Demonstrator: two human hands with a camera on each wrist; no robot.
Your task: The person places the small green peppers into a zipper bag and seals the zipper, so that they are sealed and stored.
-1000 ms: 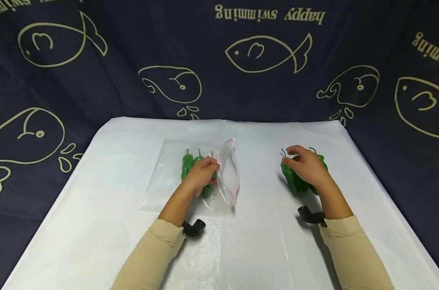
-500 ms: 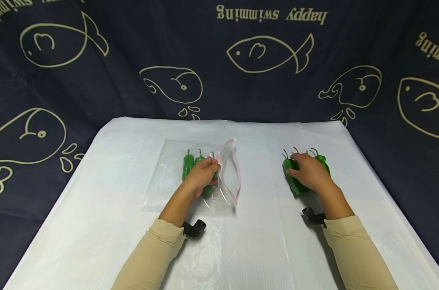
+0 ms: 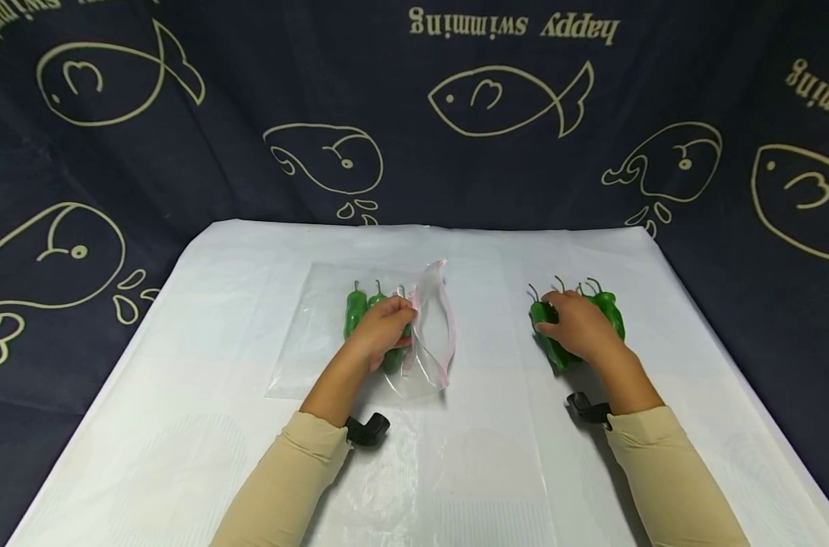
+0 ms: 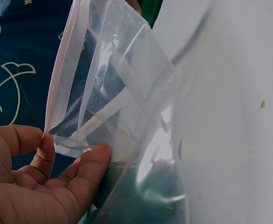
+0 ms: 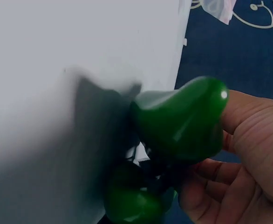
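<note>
A clear zip bag (image 3: 305,334) with a pink zip strip lies left of the table's middle, its mouth gaping to the right. Green peppers (image 3: 355,311) show through the plastic, partly covered by my left hand (image 3: 380,327). In the left wrist view, thumb and finger pinch the bag's pink edge (image 4: 57,88). Over on the right, my right hand (image 3: 578,323) grips the leftmost green pepper (image 3: 547,338) of a small group, thumb on its near side. The right wrist view has that pepper's glossy tip close up, with fingers curled beside it.
Beside the gripped pepper lie other green peppers (image 3: 611,311), partly under the right hand. White sheeting (image 3: 482,456) covers the table. A dark curtain (image 3: 400,175) with fish drawings hangs behind its far edge. Each wrist wears a black camera mount (image 3: 368,431).
My right hand has come down onto the pepper group and taken hold of the leftmost pepper, which has shifted slightly left. The left hand and bag have stayed in place.
</note>
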